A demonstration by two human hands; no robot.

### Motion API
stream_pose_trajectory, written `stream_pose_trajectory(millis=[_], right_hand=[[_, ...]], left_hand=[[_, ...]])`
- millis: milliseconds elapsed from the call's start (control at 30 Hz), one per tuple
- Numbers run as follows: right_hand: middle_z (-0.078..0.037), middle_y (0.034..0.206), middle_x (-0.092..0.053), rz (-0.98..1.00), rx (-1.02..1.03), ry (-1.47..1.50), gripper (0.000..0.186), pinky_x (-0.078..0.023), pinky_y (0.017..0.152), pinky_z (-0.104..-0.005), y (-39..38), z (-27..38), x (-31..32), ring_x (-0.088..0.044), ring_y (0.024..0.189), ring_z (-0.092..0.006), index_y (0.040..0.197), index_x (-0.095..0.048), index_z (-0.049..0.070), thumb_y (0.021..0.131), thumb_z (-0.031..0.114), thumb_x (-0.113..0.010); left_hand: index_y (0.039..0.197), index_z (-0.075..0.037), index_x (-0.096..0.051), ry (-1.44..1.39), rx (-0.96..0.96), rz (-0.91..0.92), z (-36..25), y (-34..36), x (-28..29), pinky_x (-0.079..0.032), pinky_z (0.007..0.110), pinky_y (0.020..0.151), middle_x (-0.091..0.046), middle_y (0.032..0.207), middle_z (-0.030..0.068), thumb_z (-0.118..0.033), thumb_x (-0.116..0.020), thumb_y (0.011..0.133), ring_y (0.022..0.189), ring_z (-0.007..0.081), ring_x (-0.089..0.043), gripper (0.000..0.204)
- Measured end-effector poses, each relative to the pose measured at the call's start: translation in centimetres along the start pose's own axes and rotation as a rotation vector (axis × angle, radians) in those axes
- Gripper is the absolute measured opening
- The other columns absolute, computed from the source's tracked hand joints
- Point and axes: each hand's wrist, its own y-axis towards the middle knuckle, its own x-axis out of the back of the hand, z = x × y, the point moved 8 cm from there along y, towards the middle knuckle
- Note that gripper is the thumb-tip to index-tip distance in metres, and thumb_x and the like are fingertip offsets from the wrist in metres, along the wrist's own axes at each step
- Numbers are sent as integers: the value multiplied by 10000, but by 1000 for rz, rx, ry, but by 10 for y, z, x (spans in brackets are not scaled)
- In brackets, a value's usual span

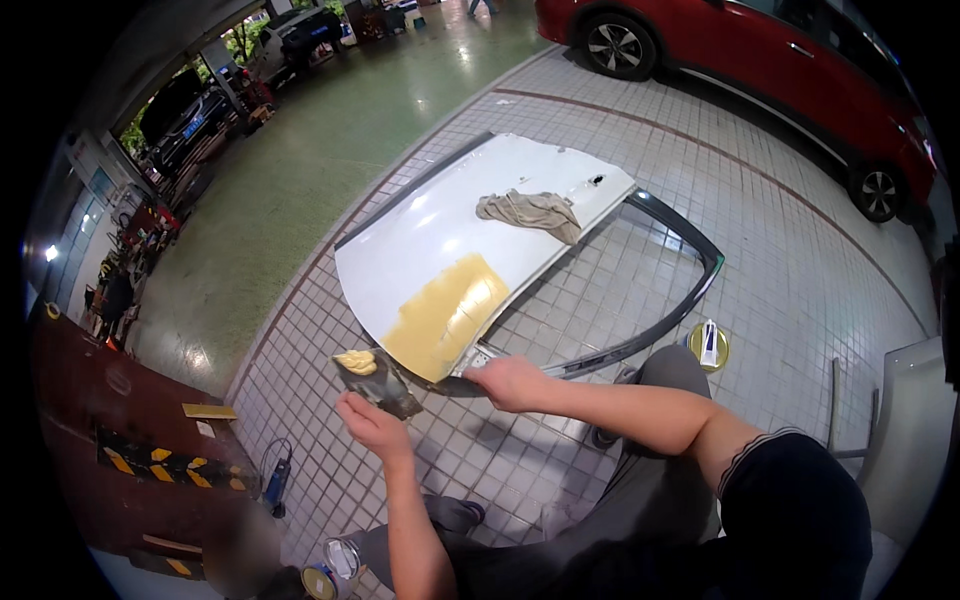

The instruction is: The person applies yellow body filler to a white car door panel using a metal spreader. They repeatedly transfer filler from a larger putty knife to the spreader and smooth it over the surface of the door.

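Observation:
A white car door (440,220) lies on the tiled floor, its black window frame (690,230) toward the right. Yellow putty (450,315) covers a broad patch of its near end. My left hand (375,425) grips a dark flat mixing board (385,388) by its edge, with a heap of soft yellow putty (355,362) on its far corner. My right hand (510,384) is closed at the door's near corner, beside the base of the window frame; what its fingers hold, if anything, is hidden. A crumpled grey-beige rag (530,213) rests on the door panel.
Right of my knee stands a round tin (709,345) with a white tube on top. Another open tin (330,575) is at the lower left, near a power tool with a cord (276,485). A red car (740,60) is parked at the far right. Green flooring (300,170) lies beyond.

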Motion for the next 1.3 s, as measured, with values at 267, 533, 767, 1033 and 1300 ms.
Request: stream_pose_trajectory(millis=[267,533,767,1033,1300], right_hand=[[-176,827,-677,182,56,25,248,-511,663,-517,-1,9,-35,-666,784,-396,1103,-597,103,867,175,-575],[-172,755,-658,300,235,23,199,-505,632,-528,-18,27,-57,-657,751,-407,1044,-592,99,857,166,-590],[-136,842,-679,386,224,-2,161,-516,655,-513,-26,27,-69,-672,830,-367,980,-626,124,824,153,-602],[-136,809,-685,361,320,-10,182,-527,648,-501,-41,16,-86,-672,810,-376,986,-665,120,811,140,-618],[-122,931,-733,432,276,-120,203,-574,662,-463,-68,18,-72,-714,906,-324,937,-732,90,736,114,-735]], left_hand=[[926,2,-466,-80,98,-95,28,19,31,-415,300,724,-485,835,62,-214,-358,1080,787,159,-454,287],[1025,13,-503,-166,175,-99,41,21,39,-439,291,779,-538,922,66,-258,-364,1088,854,143,-499,311],[1100,32,-520,-233,223,-109,49,13,36,-446,293,842,-570,1013,97,-269,-370,1087,924,158,-531,337],[1164,48,-519,-240,447,-74,93,-6,6,-461,330,889,-571,1114,119,-287,-372,1085,992,194,-548,374],[1182,34,-517,-209,467,-33,75,-48,-17,-477,352,855,-565,1132,123,-305,-390,1071,981,197,-543,378]])
